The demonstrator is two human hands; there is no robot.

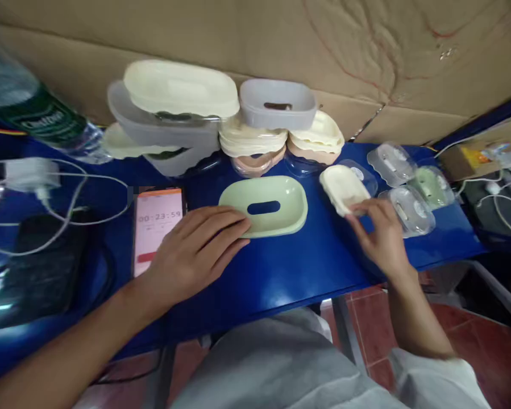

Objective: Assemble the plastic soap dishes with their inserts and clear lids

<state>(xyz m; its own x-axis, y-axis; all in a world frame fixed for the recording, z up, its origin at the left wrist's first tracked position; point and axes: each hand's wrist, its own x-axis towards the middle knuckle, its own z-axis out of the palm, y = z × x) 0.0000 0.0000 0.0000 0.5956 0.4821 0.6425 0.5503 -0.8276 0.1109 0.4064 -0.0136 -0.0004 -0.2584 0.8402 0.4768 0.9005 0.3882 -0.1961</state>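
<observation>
A light green oval soap dish piece (289, 218) with a slot through its floor lies on the blue table in front of me. My left hand (199, 244) grips its near left edge, with fingers over the rim and the thumb at the front. To the right, my right hand (377, 227) pinches the near corner of a cream oval soap dish piece (343, 186) with a wavy edge. That piece is tilted beside a clear plastic cover (361, 176). Part of the green rim is hidden under my left fingers.
Stacked cream trays (181, 85), grey slotted trays (276, 105) and peach pieces stand along the cardboard wall. Clear-covered soap dishes (412, 210) sit at right. A phone (159, 221) showing a timer, white cables, a charger (32, 173) and a bottle (46, 116) are at left.
</observation>
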